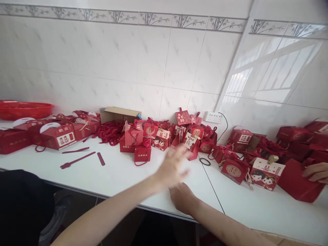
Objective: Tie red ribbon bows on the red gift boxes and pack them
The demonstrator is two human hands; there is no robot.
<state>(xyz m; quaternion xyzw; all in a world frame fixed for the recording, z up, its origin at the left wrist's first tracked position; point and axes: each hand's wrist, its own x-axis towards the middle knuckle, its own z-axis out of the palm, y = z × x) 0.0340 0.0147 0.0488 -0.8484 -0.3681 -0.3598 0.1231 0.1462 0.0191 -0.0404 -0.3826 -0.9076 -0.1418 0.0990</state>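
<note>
My left hand (pixel 172 171) is stretched over the table with fingers and thumb apart, smeared by motion. Its fingertips overlap the lower part of a red gift box with a white front panel (pixel 191 143); I cannot tell whether they touch. Just below it, my right hand (pixel 183 198) is curled near the table's front edge. Its fingers are mostly turned away, and anything in them is hidden. Past the left hand stand a small red box with a cord handle (pixel 142 153) and a box with cartoon figures (pixel 161 139).
Red boxes and ribbons (pixel 110 132) line the wall. Loose dark-red strips (pixel 78 160) lie left and a black loop (pixel 205 161) right. Another person's hand (pixel 316 172) holds a red bag-shaped box (pixel 298 181) at far right. A red basin (pixel 25 111) stands far left.
</note>
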